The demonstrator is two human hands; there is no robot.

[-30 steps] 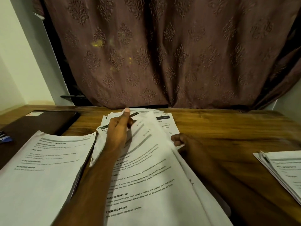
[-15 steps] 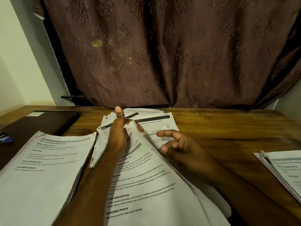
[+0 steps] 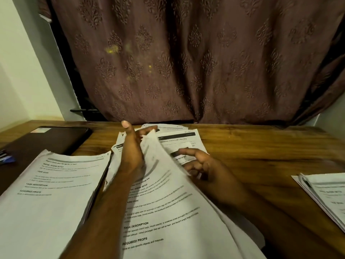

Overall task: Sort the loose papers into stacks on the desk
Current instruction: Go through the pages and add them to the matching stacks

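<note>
A thick bundle of printed sheets lies tilted in the middle of the wooden desk. My left hand holds its raised far corner, thumb upright and fingers behind the paper. Beyond it, several loose papers are fanned out near the curtain. My right hand hovers over these loose papers beside the bundle's right edge, fingers loosely spread and holding nothing. One stack sits at the left and another stack at the right edge.
A dark flat laptop or folder lies at the back left, partly under the left stack, with pens at the far left edge. A brown patterned curtain hangs right behind the desk.
My right hand came out from under the bundle's right edge and now hovers over the loose papers with fingers spread. My left hand stays on the bundle's far corner.
</note>
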